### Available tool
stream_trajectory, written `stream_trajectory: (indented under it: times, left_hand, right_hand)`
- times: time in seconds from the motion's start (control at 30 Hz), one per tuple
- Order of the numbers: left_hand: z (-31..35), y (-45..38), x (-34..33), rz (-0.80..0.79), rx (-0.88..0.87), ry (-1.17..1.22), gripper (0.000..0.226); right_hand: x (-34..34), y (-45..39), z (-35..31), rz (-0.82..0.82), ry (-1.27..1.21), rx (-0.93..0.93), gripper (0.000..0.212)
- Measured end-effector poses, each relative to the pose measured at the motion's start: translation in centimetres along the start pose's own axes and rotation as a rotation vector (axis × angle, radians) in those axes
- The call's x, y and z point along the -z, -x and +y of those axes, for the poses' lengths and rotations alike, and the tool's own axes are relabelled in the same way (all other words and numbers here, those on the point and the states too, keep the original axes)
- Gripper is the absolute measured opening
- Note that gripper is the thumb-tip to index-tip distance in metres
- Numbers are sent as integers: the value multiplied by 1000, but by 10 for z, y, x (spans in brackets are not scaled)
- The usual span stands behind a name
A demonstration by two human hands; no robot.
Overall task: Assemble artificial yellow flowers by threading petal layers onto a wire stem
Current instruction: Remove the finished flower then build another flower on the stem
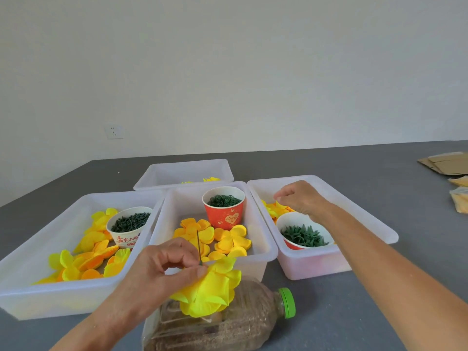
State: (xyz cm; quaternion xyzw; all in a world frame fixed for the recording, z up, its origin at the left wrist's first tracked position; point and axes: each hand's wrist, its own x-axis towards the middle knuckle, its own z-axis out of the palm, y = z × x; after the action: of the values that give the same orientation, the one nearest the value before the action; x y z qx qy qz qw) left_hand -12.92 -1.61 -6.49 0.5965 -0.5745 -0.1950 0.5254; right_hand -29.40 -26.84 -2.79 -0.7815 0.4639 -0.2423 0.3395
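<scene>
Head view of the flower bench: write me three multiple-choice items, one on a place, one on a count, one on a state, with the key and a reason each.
1. Where does the red paper cup stand?
A. in the middle bin
B. on the bare table
C. in the far bin

2. How many translucent plastic bins are on the table?
A. two
B. four
C. six

3. What is the left hand doing?
A. resting flat on the table
B. pinching the wire stem with yellow petal layers on it
C. lifting the bottle

Key: A, the cup stands at the back of the middle bin behind loose petals; B, three bins sit in a row with one behind; B, its fingers pinch the wire stem just above the yellow petal layers.
</scene>
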Motion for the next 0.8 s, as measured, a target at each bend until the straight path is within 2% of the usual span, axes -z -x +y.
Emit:
stream_trajectory:
  times: [0.13, 0.2, 0.3, 0.37, 0.43, 0.5, 0.57, 0.67, 0.8]
  left_hand:
    - [1, -2, 1, -16, -3, -25, 18]
    - [2, -3, 1, -23, -12, -35, 17]
    - [1, -2, 1, -18, -10, -26, 15]
    - [1, -2, 2, -17, -5, -20, 14]
    - [0, -2, 2, -19, -3, -14, 15]
    - [0, -2, 1, -19, -2, -9, 15]
    - [0, -2, 0, -16, -1, 7, 14]
    - [0, -1, -1, -1, 4, 51, 14]
    - [0, 0, -3, 12, 3, 72, 11]
  right_hand:
    - [-18, -29, 8, -141, 312, -27, 31]
    - [-29, -38, 8, -163, 444, -49, 20]
    - [-45, -47, 13, -82, 515, -63, 22]
    - [-50, -51, 19, 65, 487, -47, 6]
    - [-48, -57, 26, 237, 365, -60, 19]
    - [-36, -61, 29, 356, 190, -52, 10]
    - [-20, -60, 28, 409, -90, -59, 7]
    - [-5, -42, 23, 319, -621, -67, 4]
    - [-2, -8, 8, 131, -846, -63, 13]
